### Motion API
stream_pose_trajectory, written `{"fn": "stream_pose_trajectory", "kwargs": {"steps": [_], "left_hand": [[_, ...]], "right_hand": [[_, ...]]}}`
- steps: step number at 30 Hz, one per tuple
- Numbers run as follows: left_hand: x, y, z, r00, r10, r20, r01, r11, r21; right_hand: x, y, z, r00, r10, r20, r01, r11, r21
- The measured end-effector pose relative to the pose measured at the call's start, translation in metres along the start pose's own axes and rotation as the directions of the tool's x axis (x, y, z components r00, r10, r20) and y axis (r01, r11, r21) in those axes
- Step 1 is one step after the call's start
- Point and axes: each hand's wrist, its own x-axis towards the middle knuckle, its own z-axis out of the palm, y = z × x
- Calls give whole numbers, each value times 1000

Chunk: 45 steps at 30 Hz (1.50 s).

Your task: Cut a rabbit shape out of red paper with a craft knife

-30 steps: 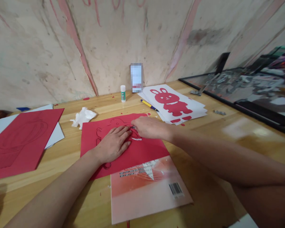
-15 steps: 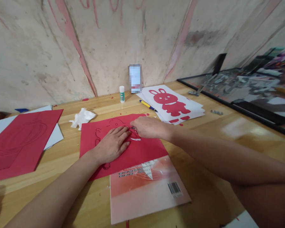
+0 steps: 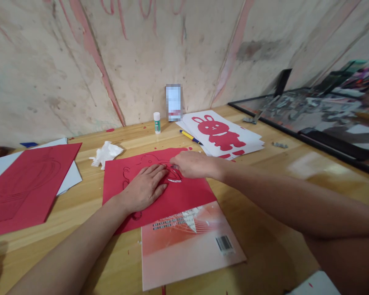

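A red sheet of paper [image 3: 184, 196] with dark drawn outlines lies over a book [image 3: 190, 262] with a pinkish cover and a barcode. My left hand [image 3: 147, 186] rests flat on the sheet, fingers stretched out toward the cut area. Just right of those fingertips, my right hand [image 3: 193, 164] is closed around a small tool whose grey tip [image 3: 174, 166] meets the paper; most of it is hidden in my fist. Between and below the hands, curved openings in the sheet show a pale surface underneath.
A glue stick [image 3: 157, 123] and a phone [image 3: 174, 102] stand near the wall. White sheets with a red rabbit cutout [image 3: 223, 133], a yellow-blue pen [image 3: 190, 137] and crumpled tissue [image 3: 107, 153] lie behind. At left is red paper [image 3: 30, 180]; at right, a black-framed panel [image 3: 295, 137].
My right hand has shifted very slightly at the cut lines, its grip unchanged. The left hand stays in place on the sheet. The whole view has moved a little.
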Motion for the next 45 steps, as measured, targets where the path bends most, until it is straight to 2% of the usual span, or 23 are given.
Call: {"fn": "stream_pose_trajectory", "kwargs": {"steps": [13,17,22,31,35,39,45], "left_hand": [[1,-3,0,998,-11,57,11,1000,13],[1,-2,0,998,-14,63,14,1000,14],[1,-1,-1,997,-24,80,23,999,22],[0,-2,0,998,-20,68,17,999,33],[0,-2,-1,996,-11,85,8,999,41],[4,2,-9,997,-8,83,7,1000,13],[17,15,-16,999,5,49,-5,1000,7]], "right_hand": [[-4,-12,-17,992,67,104,-64,998,-27],[-7,-13,-20,992,52,117,-46,998,-49],[-7,-9,-16,997,-10,77,16,997,-80],[-4,-4,-19,995,-63,81,75,985,-157],[-7,-1,-19,998,-57,34,62,980,-188],[-9,4,-14,999,-27,-17,24,988,-151],[-10,11,-5,996,-55,-68,49,995,-90]]}}
